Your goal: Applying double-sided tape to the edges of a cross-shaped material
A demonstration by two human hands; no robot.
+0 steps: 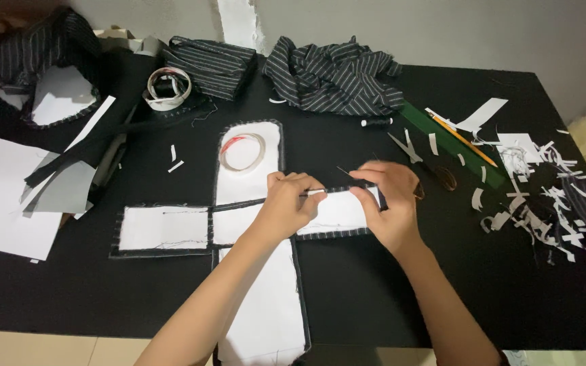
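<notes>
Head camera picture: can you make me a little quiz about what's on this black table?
1. True or false: the tape ring lies on the white cross-shaped piece.
2. Which lies nearest the right hand? A) the scissors B) the pencil C) the striped cloth heap
3. Fill in: the left hand and the right hand both pinch the dark striped ____ along the piece's right arm.

Key: 1 true; 2 A; 3 edge. On the table's right side lie white paper scraps.
</notes>
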